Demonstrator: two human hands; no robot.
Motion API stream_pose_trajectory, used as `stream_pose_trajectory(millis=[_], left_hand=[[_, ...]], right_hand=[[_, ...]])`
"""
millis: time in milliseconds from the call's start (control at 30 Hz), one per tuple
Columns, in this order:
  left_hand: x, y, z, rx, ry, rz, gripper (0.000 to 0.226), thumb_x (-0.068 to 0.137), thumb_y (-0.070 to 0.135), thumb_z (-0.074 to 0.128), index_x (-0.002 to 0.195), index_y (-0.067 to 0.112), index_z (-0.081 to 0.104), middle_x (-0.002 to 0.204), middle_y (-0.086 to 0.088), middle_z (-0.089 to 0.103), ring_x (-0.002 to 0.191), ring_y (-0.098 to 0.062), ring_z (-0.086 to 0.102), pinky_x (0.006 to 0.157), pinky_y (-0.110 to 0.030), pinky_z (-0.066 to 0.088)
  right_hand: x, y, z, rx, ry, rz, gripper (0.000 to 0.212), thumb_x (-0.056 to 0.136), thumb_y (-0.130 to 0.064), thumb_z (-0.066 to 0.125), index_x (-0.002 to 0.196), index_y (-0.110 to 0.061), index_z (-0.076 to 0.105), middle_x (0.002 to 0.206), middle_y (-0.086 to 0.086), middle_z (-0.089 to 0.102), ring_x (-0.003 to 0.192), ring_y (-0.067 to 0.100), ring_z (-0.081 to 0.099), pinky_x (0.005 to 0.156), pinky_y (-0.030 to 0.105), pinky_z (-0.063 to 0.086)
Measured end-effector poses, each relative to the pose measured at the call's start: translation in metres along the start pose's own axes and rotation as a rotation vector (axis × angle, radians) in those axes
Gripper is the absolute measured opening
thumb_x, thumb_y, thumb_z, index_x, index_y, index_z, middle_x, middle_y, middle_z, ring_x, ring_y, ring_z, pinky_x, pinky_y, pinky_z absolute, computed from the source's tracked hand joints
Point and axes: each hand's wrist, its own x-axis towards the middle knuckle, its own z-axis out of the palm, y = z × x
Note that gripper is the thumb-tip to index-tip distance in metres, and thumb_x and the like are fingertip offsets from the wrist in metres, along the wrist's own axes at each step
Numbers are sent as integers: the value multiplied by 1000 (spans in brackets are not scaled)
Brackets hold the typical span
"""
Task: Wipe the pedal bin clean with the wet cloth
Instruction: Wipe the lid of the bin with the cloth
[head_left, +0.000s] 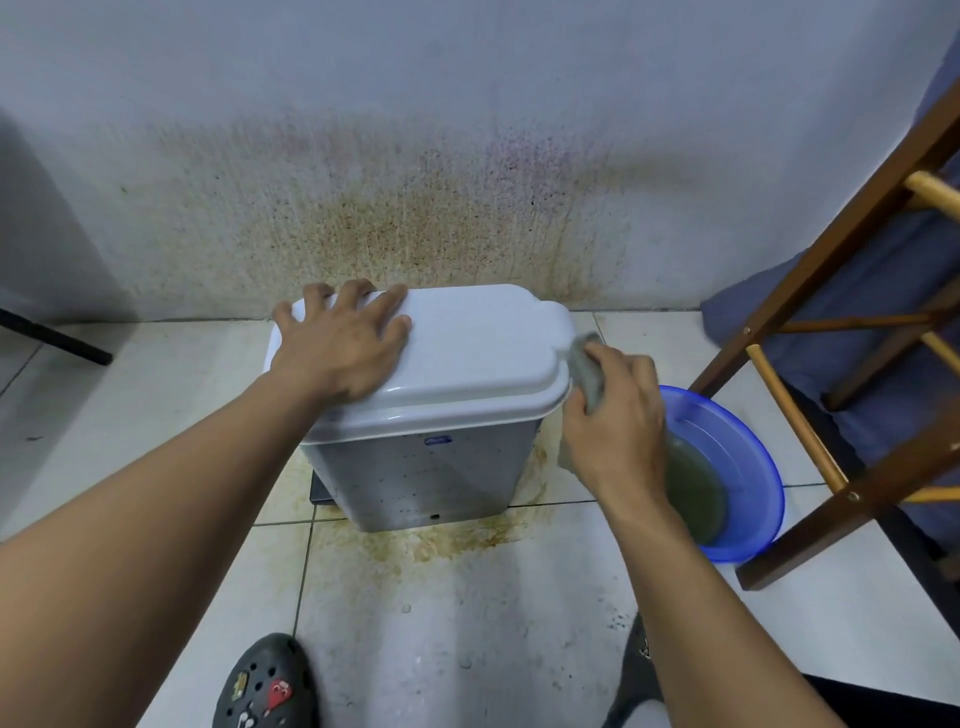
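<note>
Pedal bin (431, 467) on the floor (156, 415), against the stained wall (467, 156).
My left hand (340, 345) lies flat on its lid (467, 353), fingers apart; my right hand (618, 431) has its fingers clamped on the cloth (587, 374) at the lid's right edge.

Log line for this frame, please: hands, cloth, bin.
left hand: flat on pedal bin lid | right hand: holds cloth against lid's right rim | blue basin: murky water, right of pedal bin
</note>
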Motion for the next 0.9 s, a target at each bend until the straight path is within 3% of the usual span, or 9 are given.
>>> stream_pose_trajectory(millis=[167, 267, 367, 500, 567, 633, 700, 800, 900], left_hand=[[1, 1, -1, -3, -8, -1, 51, 100, 63, 13, 149, 52, 24, 161, 7, 29, 146, -35, 20, 112, -65, 12], [-1, 1, -1, 0, -6, -1, 52, 100, 63, 12, 149, 52, 23, 161, 8, 29, 145, -35, 20, 113, -64, 12], [0, 1, -1, 5, -16, 1, 53, 100, 63, 13, 151, 51, 23, 162, 8, 28, 146, -35, 19, 113, -65, 11], [0, 1, -2, 2, -16, -2, 53, 100, 63, 12, 151, 51, 23, 162, 7, 28, 146, -35, 19, 113, -65, 11], [0, 1, -2, 3, -17, -1, 54, 99, 63, 12, 151, 51, 23, 162, 8, 28, 146, -35, 19, 113, -66, 12], [1, 0, -1, 6, -19, -4, 55, 99, 64, 11, 151, 51, 22, 162, 8, 28, 146, -36, 19, 113, -66, 12], [1, 0, -1, 8, -20, -5, 56, 99, 64, 11, 152, 51, 22, 162, 8, 28, 146, -36, 19, 113, -66, 12], [1, 1, -2, 5, -20, 1, 56, 99, 63, 12, 152, 50, 22, 162, 7, 28, 146, -36, 19, 113, -66, 12], [1, 1, -2, 6, -20, -10, 55, 100, 63, 13, 153, 50, 22, 163, 7, 27, 147, -36, 18, 113, -67, 10]], right_hand=[[-5, 9, 3, -11, -127, -65, 57, 86, -9, 56, 140, -27, 51, 119, -1, 44, 108, 24, 49, 88, 37, 48], [4, 17, -10, -28, -152, 47, 42, 87, -9, 54, 125, -25, 58, 114, 1, 45, 104, 26, 50, 82, 31, 42], [13, 18, -17, 55, -170, 169, 26, 90, -10, 51, 111, -26, 49, 110, 5, 50, 97, 27, 51, 79, 39, 46], [5, 12, -6, 185, -207, 259, 25, 98, -17, 49, 121, -26, 46, 103, 3, 58, 85, 22, 54, 58, 31, 38], [-7, 8, 0, 351, -221, 310, 34, 98, -20, 51, 131, -29, 47, 108, -7, 58, 94, 15, 58, 64, 25, 43], [-16, 4, 7, 468, -196, 361, 43, 98, -18, 48, 139, -30, 47, 123, -11, 57, 109, 15, 56, 83, 32, 50], [-25, 3, 14, 469, -140, 366, 49, 97, -13, 44, 142, -30, 47, 135, -10, 55, 118, 16, 53, 94, 37, 47], [-37, 0, 24, 402, -38, 320, 48, 98, -12, 46, 144, -26, 45, 139, -6, 51, 122, 15, 49, 95, 33, 44], [-54, -8, 35, 402, 96, 281, 36, 95, -16, 59, 130, -22, 51, 125, -8, 55, 109, 8, 49, 91, 24, 43]])
